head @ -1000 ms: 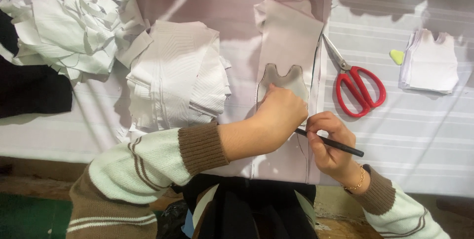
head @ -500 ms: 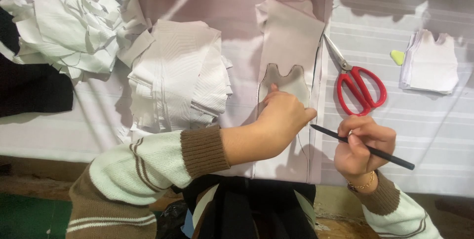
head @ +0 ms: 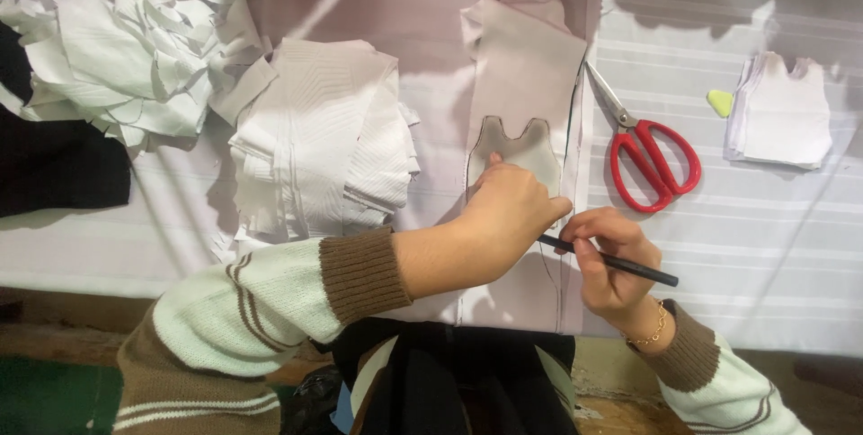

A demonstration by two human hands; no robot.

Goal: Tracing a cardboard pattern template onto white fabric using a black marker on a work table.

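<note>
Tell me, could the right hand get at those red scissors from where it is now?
Probably yes. The red scissors lie flat on the striped cloth just beyond the right hand, with nothing between them. But the fingers hold a black pencil, so the hand isn't free.

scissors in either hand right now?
No, the red-handled scissors lie on the striped cloth, apart from both hands; the right hand holds a black pencil and the left hand presses the template.

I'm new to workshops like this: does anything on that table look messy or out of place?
Only the heap of white fabric scraps at the far left looks jumbled. The red-handled scissors lie open. The left hand presses a template; the right hand holds a pencil.
</note>
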